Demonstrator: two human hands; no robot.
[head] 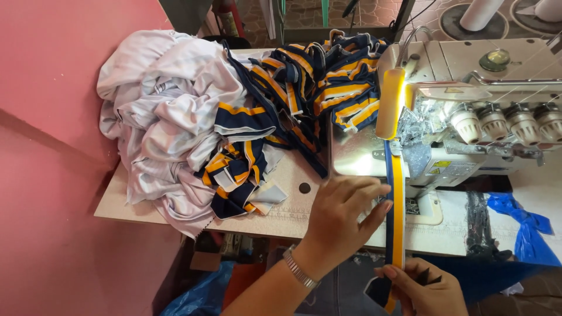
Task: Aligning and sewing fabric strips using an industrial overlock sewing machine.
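Filling the left of the frame: a pink wall [52, 76]. Spreading across the middle: a pale sewing table [293, 213], bearing a heap of white garments [167, 123] at upper left and a tangle of navy-and-orange striped trims [316, 82] at upper centre. Sitting at upper right: a grey overlock machine [468, 134]. Running straight down from the machine to lower centre, long axis near vertical: a navy-and-orange strip [395, 216]. Lying flat beside it, fingers spread and touching: left hand [342, 216]. Pinching its lower end: right hand [424, 289].
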